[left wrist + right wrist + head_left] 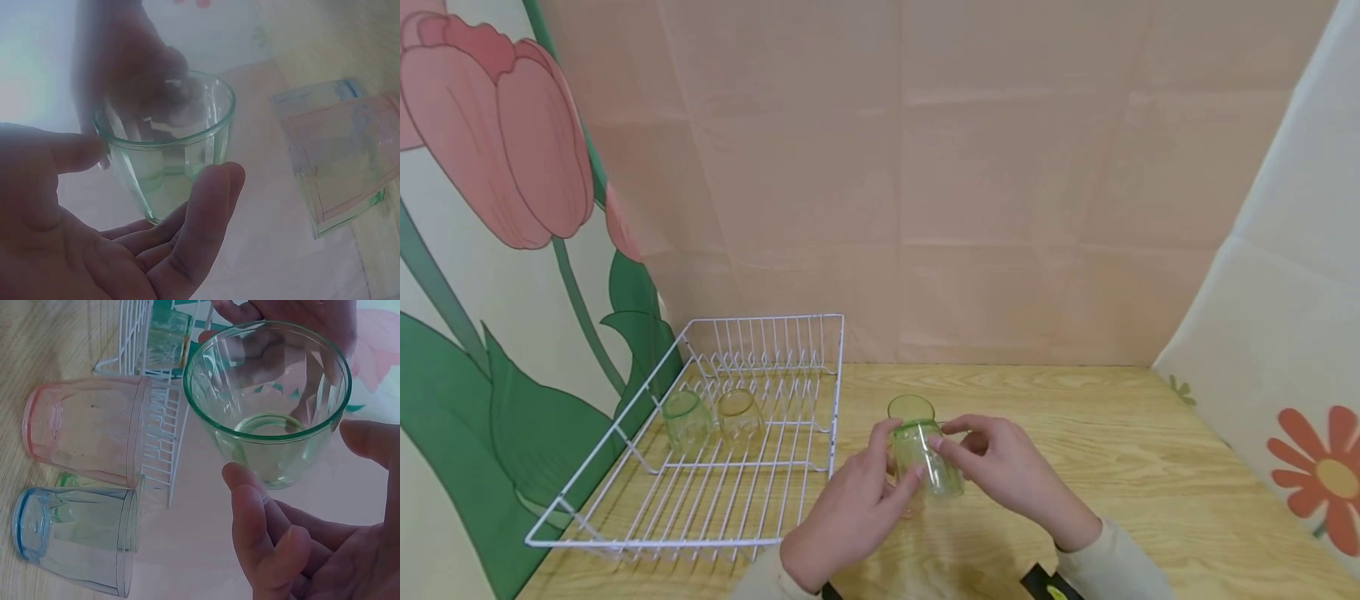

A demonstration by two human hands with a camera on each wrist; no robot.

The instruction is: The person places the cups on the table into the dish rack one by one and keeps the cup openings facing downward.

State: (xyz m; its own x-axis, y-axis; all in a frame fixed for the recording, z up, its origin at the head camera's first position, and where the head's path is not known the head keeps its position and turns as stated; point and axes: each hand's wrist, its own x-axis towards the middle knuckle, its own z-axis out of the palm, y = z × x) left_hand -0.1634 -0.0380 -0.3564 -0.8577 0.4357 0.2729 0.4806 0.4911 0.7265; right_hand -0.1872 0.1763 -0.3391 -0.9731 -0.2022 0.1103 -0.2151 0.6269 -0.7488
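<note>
Both hands hold one clear green glass (934, 471), tilted above the wooden table. My left hand (850, 504) grips it from the left, with the thumb on the near side and the fingers round its wall. From the right, my right hand (1009, 467) pinches it between thumb and fingers. Its open rim faces the camera in both wrist views. Close behind it stand a pink glass (87, 431), a blue glass (75, 540) and another green glass (66, 480), overlapping one another. In the head view, the held glass and the hands largely cover these.
To the left, a white wire dish rack (655, 544) sits on the table (1112, 467). Inside it are a green glass (687, 425) and an amber glass (741, 421), side by side. A pinkish backdrop (1000, 208) rises behind the table, with flower-printed sheets on both sides.
</note>
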